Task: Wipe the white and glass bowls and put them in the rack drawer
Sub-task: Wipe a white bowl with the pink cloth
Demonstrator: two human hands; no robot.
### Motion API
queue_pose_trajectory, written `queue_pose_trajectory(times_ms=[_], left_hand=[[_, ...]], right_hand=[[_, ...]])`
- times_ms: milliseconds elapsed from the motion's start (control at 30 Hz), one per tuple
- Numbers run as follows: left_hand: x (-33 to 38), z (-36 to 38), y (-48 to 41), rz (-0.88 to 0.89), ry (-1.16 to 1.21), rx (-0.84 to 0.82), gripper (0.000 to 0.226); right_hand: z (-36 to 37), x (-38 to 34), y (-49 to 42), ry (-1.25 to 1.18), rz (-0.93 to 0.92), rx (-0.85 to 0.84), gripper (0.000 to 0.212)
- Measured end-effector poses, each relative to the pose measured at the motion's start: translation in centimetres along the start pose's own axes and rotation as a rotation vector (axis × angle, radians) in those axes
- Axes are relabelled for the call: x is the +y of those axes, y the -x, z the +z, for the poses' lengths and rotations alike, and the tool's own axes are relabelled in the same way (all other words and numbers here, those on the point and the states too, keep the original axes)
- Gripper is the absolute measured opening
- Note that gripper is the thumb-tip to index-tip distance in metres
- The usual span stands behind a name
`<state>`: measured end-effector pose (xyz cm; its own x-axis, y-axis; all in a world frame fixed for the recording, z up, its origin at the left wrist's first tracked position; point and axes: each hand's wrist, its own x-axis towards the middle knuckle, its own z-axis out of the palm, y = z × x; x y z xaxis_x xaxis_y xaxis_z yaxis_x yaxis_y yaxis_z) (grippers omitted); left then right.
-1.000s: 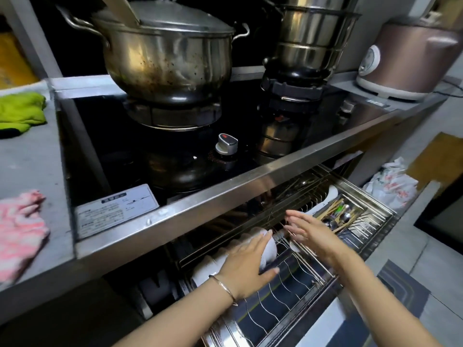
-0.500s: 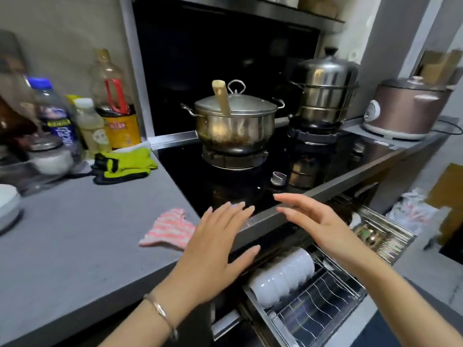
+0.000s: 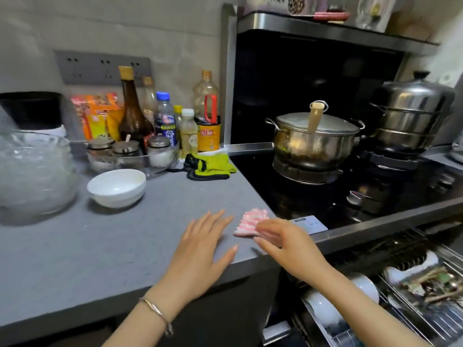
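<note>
From where I stand, the white bowl [image 3: 116, 187] has bare grey tabletop [image 3: 87, 246] in front of it and to its right, so those sides give a way in. Just left of the white bowl the glass bowl [image 3: 35, 171] crowds that flank. Behind the white bowl, jars [image 3: 125, 149] and bottles [image 3: 162, 121] wall off the back. Behind and right of it lie green gloves [image 3: 213, 165]. Well to its right, toward the front edge, the left hand [image 3: 203, 249] and right hand [image 3: 283, 240] hover flat-fingered beside a pink cloth [image 3: 251, 221]. Farther right the pot [image 3: 315, 141] stands on the stove. Below the edge there, the drawer [image 3: 426, 316] juts open.
</note>
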<state>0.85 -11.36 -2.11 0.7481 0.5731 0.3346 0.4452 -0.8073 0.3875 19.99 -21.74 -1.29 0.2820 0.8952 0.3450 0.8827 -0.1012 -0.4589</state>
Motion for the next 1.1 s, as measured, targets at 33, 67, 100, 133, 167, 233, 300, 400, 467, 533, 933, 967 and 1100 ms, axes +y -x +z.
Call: queue_pose_trajectory(times_ms=[33, 67, 100, 133, 167, 233, 300, 400, 467, 533, 933, 967, 1100], left_hand=[[0.0, -0.2, 0.3, -0.003, 0.016, 0.011, 0.077], [-0.1, -0.3, 0.6, -0.007, 0.04, 0.026, 0.076], [-0.1, -0.5, 0.9, -0.012, 0.069, 0.039, 0.074], [-0.1, -0.7, 1.1, -0.018, 0.101, 0.05, 0.072], [-0.1, -0.9, 1.4, -0.024, 0.136, 0.061, 0.07], [0.3, -1.5, 1.6, -0.057, 0.236, 0.076, 0.062], [0.6, -2.2, 1.3, -0.136, 0.39, 0.121, 0.063], [0.7, -3.6, 0.6, -0.372, 0.906, 0.224, 0.07], [0.4, -4.7, 0.4, -0.456, 1.277, 0.194, 0.059], [-0.1, -5.7, 0.3, -0.481, 1.513, 0.194, 0.043], [-3.8, -11.6, 1.2, -0.435, 1.103, 0.384, 0.015], [-3.9, -12.0, 1.2, -0.379, 1.062, 0.373, 0.014], [-3.7, -13.0, 0.8, -0.194, 0.941, 0.378, 0.015]], right_hand=[[0.3, 0.1, -0.3, 0.057, -0.01, 0.015, 0.029], [0.4, 0.1, -0.5, 0.112, -0.019, 0.023, 0.024], [0.5, 0.1, -0.7, 0.162, -0.021, 0.03, 0.021], [0.6, -0.1, -1.0, 0.206, -0.008, 0.032, 0.019], [0.4, -0.4, -1.4, 0.23, 0.006, 0.036, 0.018], [-0.3, -1.2, -2.3, 0.128, 0.018, 0.053, 0.014], [-1.6, -2.9, -3.6, -0.14, 0.033, 0.091, 0.009], [-3.7, -6.8, -5.0, -0.61, 0.094, 0.09, 0.01], [-3.9, -9.0, -5.5, -0.854, 0.159, -0.009, 0.017], [-3.3, -10.2, -5.9, -0.947, 0.218, -0.091, 0.021], [0.1, -12.4, -7.0, -1.243, 0.222, -0.486, 0.039], [0.5, -12.5, -7.2, -1.29, 0.212, -0.562, 0.042], [2.4, -13.4, -7.8, -1.374, 0.22, -0.799, 0.055]])
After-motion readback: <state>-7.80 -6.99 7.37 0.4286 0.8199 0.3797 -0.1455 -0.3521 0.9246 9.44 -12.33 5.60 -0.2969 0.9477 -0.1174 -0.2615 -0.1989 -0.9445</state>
